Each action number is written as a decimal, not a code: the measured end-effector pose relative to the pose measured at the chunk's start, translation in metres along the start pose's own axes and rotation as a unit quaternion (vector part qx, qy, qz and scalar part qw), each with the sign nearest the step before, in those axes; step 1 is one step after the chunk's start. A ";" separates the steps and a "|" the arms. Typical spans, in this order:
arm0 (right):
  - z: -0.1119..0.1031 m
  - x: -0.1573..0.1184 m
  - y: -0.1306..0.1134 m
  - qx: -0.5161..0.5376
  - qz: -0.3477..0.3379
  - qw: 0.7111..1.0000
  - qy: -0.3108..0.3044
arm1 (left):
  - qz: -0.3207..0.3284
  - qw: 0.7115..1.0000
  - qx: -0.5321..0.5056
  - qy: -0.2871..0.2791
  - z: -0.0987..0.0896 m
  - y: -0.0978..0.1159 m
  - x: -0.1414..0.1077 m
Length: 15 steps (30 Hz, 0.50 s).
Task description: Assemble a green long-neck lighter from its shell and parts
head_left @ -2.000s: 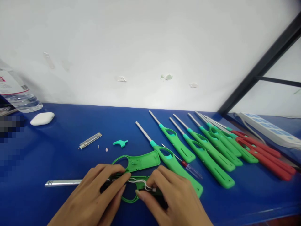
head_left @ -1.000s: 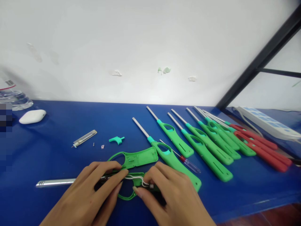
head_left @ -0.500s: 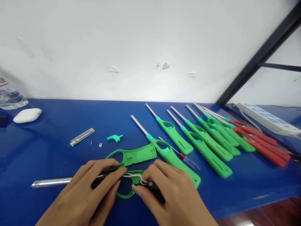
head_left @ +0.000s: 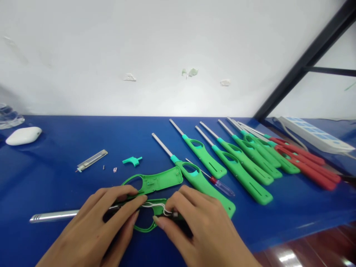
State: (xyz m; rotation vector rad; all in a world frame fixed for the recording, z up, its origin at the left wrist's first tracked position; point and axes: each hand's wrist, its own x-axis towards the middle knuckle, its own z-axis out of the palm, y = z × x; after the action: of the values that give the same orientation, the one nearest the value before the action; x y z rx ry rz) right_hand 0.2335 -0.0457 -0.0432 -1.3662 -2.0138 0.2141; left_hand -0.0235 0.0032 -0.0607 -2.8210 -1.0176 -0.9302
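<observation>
An opened green lighter half-shell (head_left: 158, 208) lies at the bottom centre, with white wires (head_left: 157, 204) across it. My left hand (head_left: 111, 218) is closed on the shell's front part, where a silver tube (head_left: 54, 216) points left. My right hand (head_left: 191, 218) pinches the shell's rear part beside a small grey piece at the wire ends. The other green half-shell (head_left: 162, 180) rests just beyond my fingers, inner side up. Farther off lie a turquoise trigger (head_left: 132, 161), a clear narrow part (head_left: 92, 160), a tiny pin (head_left: 104, 167) and a small pinkish piece (head_left: 115, 170).
Several green lighters (head_left: 239, 174) and red lighters (head_left: 308, 167) lie in a row to the right. A screwdriver (head_left: 222, 186) sits among them. A white power strip (head_left: 317, 135) is at the far right, a white case (head_left: 23, 136) at the left.
The view has shifted slightly, so the table items appear a little further left and higher. Both hands keep their hold on the half-shell, with little movement.
</observation>
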 end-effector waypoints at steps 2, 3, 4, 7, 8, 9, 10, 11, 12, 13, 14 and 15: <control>0.000 0.000 0.000 0.000 -0.001 1.000 0.003 | 0.004 1.000 -0.002 -0.001 -0.001 -0.001 -0.002; -0.001 0.000 0.000 -0.001 0.000 1.000 0.003 | 0.005 1.000 -0.002 -0.005 -0.002 -0.001 -0.002; -0.001 0.000 0.000 -0.001 0.000 1.000 0.005 | 0.006 1.000 -0.001 -0.004 -0.002 -0.002 -0.003; -0.002 0.000 -0.001 0.003 0.002 1.000 0.001 | 0.003 1.000 0.008 -0.007 -0.002 -0.002 -0.004; -0.002 0.000 -0.001 0.004 0.003 1.000 -0.002 | 0.000 1.000 0.012 -0.008 -0.002 -0.002 -0.004; -0.003 0.000 -0.001 0.005 0.005 1.000 -0.005 | -0.002 1.000 0.014 -0.010 -0.002 -0.002 -0.004; -0.003 0.000 -0.002 0.005 0.007 1.000 -0.006 | -0.004 1.000 0.014 -0.011 -0.001 -0.002 -0.003; -0.003 -0.001 -0.002 0.005 0.007 1.000 -0.008 | -0.004 1.000 0.014 -0.011 -0.001 -0.001 -0.003; -0.003 -0.001 -0.002 0.005 0.007 1.000 -0.006 | -0.004 1.000 0.013 -0.014 0.000 -0.001 -0.003; -0.003 -0.001 -0.002 0.005 0.007 1.000 -0.005 | -0.003 1.000 0.013 -0.013 0.000 -0.001 -0.002; -0.003 -0.001 -0.002 0.006 0.008 1.000 -0.006 | -0.007 1.000 0.014 -0.013 0.000 -0.001 -0.002; -0.003 -0.001 -0.002 0.007 0.008 1.000 -0.006 | -0.013 1.000 0.018 -0.010 0.000 0.000 -0.001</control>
State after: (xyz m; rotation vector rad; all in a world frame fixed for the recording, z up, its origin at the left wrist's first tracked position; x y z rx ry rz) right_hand 0.2341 -0.0481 -0.0403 -1.3761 -2.0081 0.2424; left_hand -0.0244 0.0026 -0.0614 -2.7991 -1.0645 -0.8781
